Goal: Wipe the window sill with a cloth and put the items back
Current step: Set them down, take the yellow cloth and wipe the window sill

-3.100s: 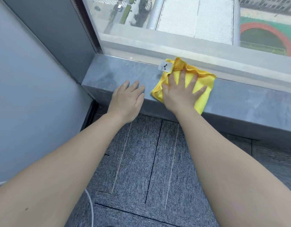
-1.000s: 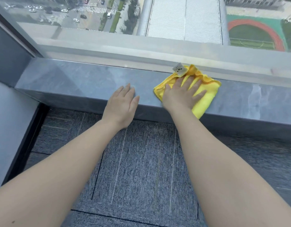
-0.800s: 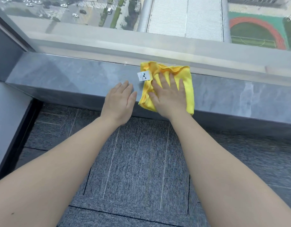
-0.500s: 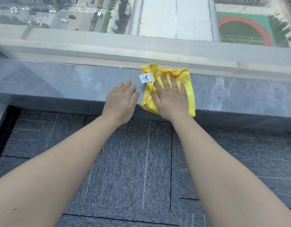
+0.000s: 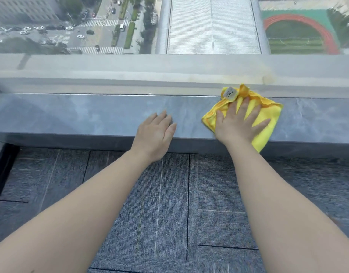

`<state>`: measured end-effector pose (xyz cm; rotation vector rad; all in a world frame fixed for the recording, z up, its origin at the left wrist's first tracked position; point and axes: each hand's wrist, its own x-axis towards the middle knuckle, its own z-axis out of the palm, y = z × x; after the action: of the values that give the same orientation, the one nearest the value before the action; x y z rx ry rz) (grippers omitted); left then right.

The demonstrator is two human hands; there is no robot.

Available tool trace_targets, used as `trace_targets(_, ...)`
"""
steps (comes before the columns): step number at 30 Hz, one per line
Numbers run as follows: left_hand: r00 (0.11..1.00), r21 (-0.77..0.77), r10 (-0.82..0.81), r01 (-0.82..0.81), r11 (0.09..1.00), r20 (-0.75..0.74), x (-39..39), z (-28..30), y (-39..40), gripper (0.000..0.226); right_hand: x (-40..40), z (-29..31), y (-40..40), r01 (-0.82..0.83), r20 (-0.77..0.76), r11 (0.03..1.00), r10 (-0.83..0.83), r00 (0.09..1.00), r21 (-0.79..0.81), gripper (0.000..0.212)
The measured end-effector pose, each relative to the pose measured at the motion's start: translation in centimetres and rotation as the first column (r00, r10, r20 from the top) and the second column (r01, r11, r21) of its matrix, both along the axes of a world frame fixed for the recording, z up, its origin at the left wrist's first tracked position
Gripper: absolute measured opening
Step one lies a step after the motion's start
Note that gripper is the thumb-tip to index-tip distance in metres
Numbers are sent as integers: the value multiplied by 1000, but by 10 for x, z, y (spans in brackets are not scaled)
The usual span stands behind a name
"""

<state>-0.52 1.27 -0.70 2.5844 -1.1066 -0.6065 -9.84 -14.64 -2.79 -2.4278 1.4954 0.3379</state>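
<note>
**Cloth swept right along the sill**

Since half a second ago your right hand (image 5: 241, 123) has carried the yellow microfibre cloth (image 5: 268, 117) away from your left hand, opening a bare stretch of sill between them. Your right hand lies flat on the cloth, fingers spread wide, palm pressing down, gripping nothing. The cloth's white tag (image 5: 230, 93) sticks up at 11 o'clock from that hand, against the window frame, and one corner droops over the sill's front edge at 5 o'clock. Your left hand (image 5: 156, 134) rests flat at 9 o'clock from the cloth, fingers together, palm at the edge of the grey stone window sill (image 5: 81, 113). Grey carpet tiles (image 5: 169, 203) lie below.
</note>
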Motion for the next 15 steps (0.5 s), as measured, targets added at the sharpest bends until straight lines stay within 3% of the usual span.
trace_targets(2, 999, 30, 36, -34, 999, -39, 0, 2, 2, 51, 13, 2, 8, 32, 3, 999, -33, 999, 40, 60)
trace_targets(4, 996, 55, 48, -44, 998, -72, 0, 4, 5, 58, 22, 5, 17, -15, 11, 998, 14, 1000, 57, 58)
trace_targets(10, 1000, 27, 20, -19, 999, -22, 9, -1, -3, 76, 21, 7, 34, -444, 94, 894, 437, 894, 62, 50)
trace_targets(12, 1000, -10, 10, -11, 1000, -23, 11, -1, -9, 88, 16, 11, 30, -450, 74, 887, 444, 893, 101, 49)
trace_targets(15, 996, -10, -67, 67, 998, -59, 7, 2, -17, 76, 1, 14, 25, -361, 32, 922, 360, 932, 144, 52)
